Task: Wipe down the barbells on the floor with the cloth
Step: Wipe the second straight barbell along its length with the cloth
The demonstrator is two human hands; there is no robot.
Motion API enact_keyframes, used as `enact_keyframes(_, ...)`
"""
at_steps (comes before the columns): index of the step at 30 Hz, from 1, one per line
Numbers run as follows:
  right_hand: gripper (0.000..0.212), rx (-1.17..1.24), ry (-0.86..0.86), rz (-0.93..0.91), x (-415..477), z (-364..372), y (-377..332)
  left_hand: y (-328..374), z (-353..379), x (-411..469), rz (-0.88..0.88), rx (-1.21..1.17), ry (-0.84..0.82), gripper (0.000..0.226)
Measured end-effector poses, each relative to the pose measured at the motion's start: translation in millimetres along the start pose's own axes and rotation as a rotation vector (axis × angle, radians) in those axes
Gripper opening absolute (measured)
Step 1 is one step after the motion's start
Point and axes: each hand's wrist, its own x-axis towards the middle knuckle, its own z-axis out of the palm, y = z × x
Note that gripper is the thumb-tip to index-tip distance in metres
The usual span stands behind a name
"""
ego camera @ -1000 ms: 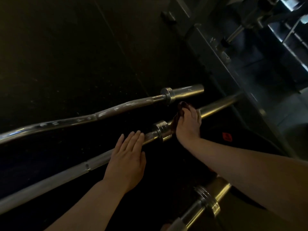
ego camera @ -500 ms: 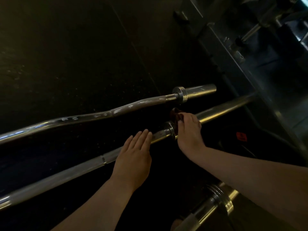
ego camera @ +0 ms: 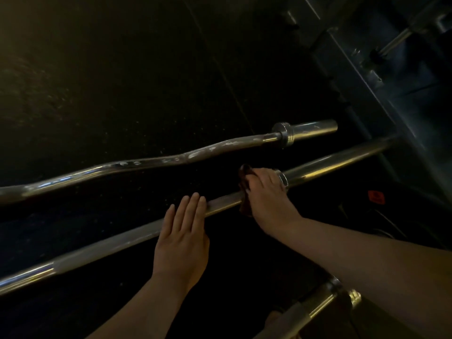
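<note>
Dimly lit — cloth (ego camera: 245,206) mostly under right hand (ego camera: 266,196) | barbell collar (ego camera: 283,180) part-covered

Glossy metal barbells (ego camera: 330,165), matt floor (ego camera: 122,81)

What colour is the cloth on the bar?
The cloth looks dark reddish brown, seen dimly in the head view.

I log the curl bar (ego camera: 171,159) mid-frame, the straight barbell (ego camera: 110,245) below it, a third barbell (ego camera: 315,305) at lower right. Rack base (ego camera: 381,77) fills upper right.
</note>
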Motion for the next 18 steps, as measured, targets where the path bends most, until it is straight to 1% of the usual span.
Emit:
enact_keyframes(1,0.074,0.000,0.019,0.034,-2,3,-7,-2,0,-1,0.000,0.002,-0.003,0.062)
enact_keyframes(3,0.066,0.066,0.025,0.013,-9,13,-31,-3,0,-2,0.011,-0.005,-0.005,0.062)
enact_keyframes(5,0.064,0.173,-0.019,-0.147,-16,18,-47,-2,-1,0,0.014,-0.015,-0.002,0.062)
enact_keyframes(6,0.067,0.178,-0.043,-0.235,-15,16,-46,-2,-1,1,0.012,-0.014,0.004,0.062)
enact_keyframes(7,0.070,0.135,-0.053,-0.290,-11,16,-38,-2,-1,1,0.007,-0.015,0.009,0.062)
enact_keyframes(8,0.072,0.080,-0.044,-0.293,-7,15,-27,-3,-1,1,0.005,-0.019,0.009,0.062)
enact_keyframes(9,0.074,0.054,-0.027,-0.237,-3,14,-17,-3,-2,1,0.006,-0.025,0.008,0.061)
enact_keyframes(10,0.076,0.070,-0.009,-0.136,-1,12,-10,-5,-2,0,0.008,-0.028,0.008,0.061)
enact_keyframes(12,0.076,0.165,0.027,0.067,-3,11,-16,-7,-1,-2,0.003,-0.025,0.010,0.060)
enact_keyframes(13,0.074,0.217,0.052,0.127,-6,14,-27,-8,0,-3,-0.004,-0.018,0.013,0.060)
enact_keyframes(14,0.073,0.257,0.074,0.145,-11,18,-40,-9,0,-4,-0.011,-0.008,0.022,0.061)
enact_keyframes(15,0.072,0.281,0.076,0.115,-16,22,-52,-9,0,-5,-0.015,0.003,0.030,0.061)
enact_keyframes(16,0.068,0.286,0.054,0.042,-21,26,-58,-8,0,-6,-0.016,0.012,0.035,0.062)
enact_keyframes(18,0.058,0.213,-0.011,-0.119,-19,25,-50,-8,0,-7,-0.020,0.020,0.048,0.063)
